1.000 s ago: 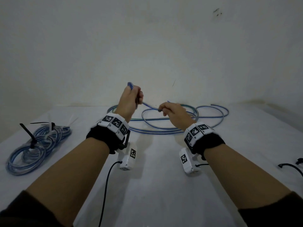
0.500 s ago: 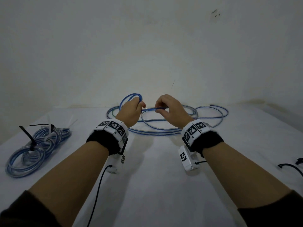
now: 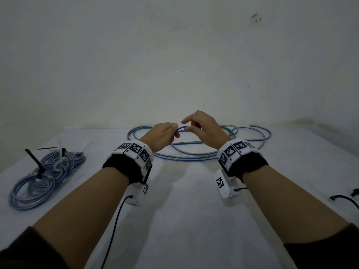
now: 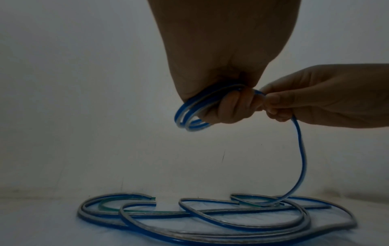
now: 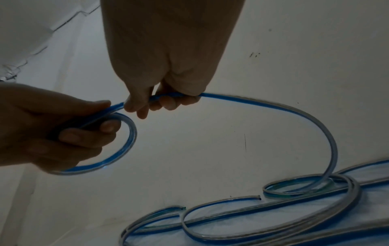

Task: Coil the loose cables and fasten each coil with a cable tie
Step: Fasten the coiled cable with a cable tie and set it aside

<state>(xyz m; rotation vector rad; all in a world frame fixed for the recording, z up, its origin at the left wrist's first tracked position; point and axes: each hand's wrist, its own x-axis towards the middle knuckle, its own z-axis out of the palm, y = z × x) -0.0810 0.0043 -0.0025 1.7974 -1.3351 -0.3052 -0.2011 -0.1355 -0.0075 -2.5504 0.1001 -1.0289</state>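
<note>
A loose blue-and-clear cable (image 3: 186,157) lies in wide loops at the back of the white table (image 3: 184,220). My left hand (image 3: 163,135) grips a small coil (image 4: 190,114) of that cable, its fingers curled round the loop (image 5: 118,146). Just to its right, my right hand (image 3: 200,127) pinches the strand (image 5: 174,96) where it leaves the coil. From that pinch the cable (image 4: 302,158) arcs down to the loops on the table (image 5: 273,221). Both hands hover above the table.
A pile of tied blue coils (image 3: 44,175) with black and white cable ties (image 3: 36,164) lies at the left edge. Loose black ties (image 3: 343,199) lie at the right edge. A bare wall stands right behind the cables. Other cut cable ends (image 4: 152,198) lie among the loops.
My left hand has dropped and tipped forward with a small loop now wound in it. My right hand rose and moved left toward it, feeding the strand.
</note>
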